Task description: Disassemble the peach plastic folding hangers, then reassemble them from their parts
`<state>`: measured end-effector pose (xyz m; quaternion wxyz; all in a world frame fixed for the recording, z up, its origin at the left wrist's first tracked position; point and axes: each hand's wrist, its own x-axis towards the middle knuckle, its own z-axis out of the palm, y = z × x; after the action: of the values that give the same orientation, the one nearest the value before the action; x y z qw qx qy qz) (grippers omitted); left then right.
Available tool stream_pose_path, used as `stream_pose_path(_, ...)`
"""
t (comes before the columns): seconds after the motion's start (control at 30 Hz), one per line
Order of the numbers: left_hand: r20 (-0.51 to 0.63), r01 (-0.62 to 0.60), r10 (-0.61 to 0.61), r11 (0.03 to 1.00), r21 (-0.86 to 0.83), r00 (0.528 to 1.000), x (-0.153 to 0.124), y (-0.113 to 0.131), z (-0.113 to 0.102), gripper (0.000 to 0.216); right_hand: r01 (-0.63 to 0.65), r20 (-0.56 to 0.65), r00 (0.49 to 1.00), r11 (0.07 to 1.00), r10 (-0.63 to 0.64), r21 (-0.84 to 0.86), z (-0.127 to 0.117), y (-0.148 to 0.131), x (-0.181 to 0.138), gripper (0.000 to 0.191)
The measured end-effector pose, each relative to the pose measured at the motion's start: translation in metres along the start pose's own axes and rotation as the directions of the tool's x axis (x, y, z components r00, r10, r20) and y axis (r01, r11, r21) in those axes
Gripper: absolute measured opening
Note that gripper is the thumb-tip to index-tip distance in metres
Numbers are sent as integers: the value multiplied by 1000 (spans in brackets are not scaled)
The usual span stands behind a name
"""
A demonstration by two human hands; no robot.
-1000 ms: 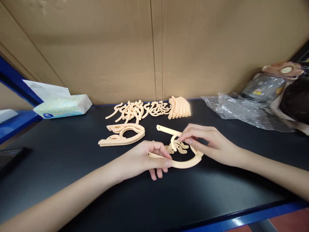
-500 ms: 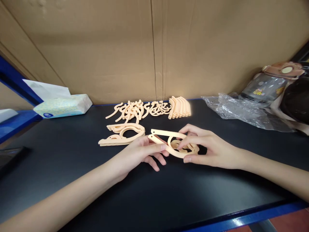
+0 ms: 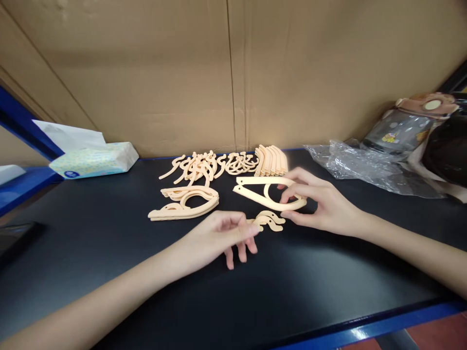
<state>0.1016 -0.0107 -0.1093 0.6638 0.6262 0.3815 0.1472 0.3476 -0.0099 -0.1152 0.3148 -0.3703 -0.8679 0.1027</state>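
My right hand (image 3: 314, 197) pinches a cream folding hanger frame (image 3: 257, 195) at its rounded right end. Its two arms point left, each with a small hole at the tip, and a curved piece bridges them. Lower and to the left, my left hand (image 3: 233, 233) is closed, thumb against fingers, on a pair of wavy cream hanger hooks (image 3: 272, 221) that stick out to the right. These hooks sit just below the frame, apart from it. Left of the frame lie stacked folded hangers (image 3: 189, 214) on the black table (image 3: 310, 287).
Along the back edge are a pile of loose hooks (image 3: 200, 165), some curved pieces (image 3: 241, 164) and a row of hanger arms (image 3: 272, 160). A tissue pack (image 3: 95, 160) stands back left. Clear plastic wrap (image 3: 365, 167) and a transparent bottle (image 3: 397, 129) are at right.
My right hand has lifted the hanger frame up and away from my left hand. The hooks, earlier seen behind the frame, now show in my left hand, which has shifted slightly right.
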Motion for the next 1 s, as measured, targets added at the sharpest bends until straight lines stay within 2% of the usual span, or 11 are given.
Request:
stream_pose_path(0.1,8,-80,81,963,257,997,-4,-4,7,35,-37,58,998,999,37,-3,-1,12,2,8)
stream_pose_path(0.2,27,-202,218,843,498,975,-7,-7,10,36,-81,123,989,997,80,2,0,21,3,8)
stream_pose_path(0.33,99,-319,360,625,712,928,-10,-9,10,34,-112,162,981,994,111,-1,1,29,5,9)
stream_pose_path(0.43,191,-385,446,400,831,875,-10,-10,7,31,-118,181,977,993,115,8,1,32,6,12)
stream_pose_path(0.53,266,-397,523,154,905,810,-10,-10,5,27,-114,188,976,993,110,14,0,35,6,12)
stream_pose_path(0.6,267,-373,570,75,925,777,-8,-10,4,23,-109,185,977,994,105,12,1,37,6,13)
stream_pose_path(0.7,217,-346,638,84,934,739,-6,-11,3,18,-105,183,978,994,101,12,1,39,6,14)
stream_pose_path(0.77,195,-345,650,112,932,735,-4,-13,3,17,-104,185,978,994,100,14,2,41,5,14)
stream_pose_path(1.0,194,-327,549,155,932,813,0,-18,0,40,-102,164,981,995,102,-8,3,45,2,15)
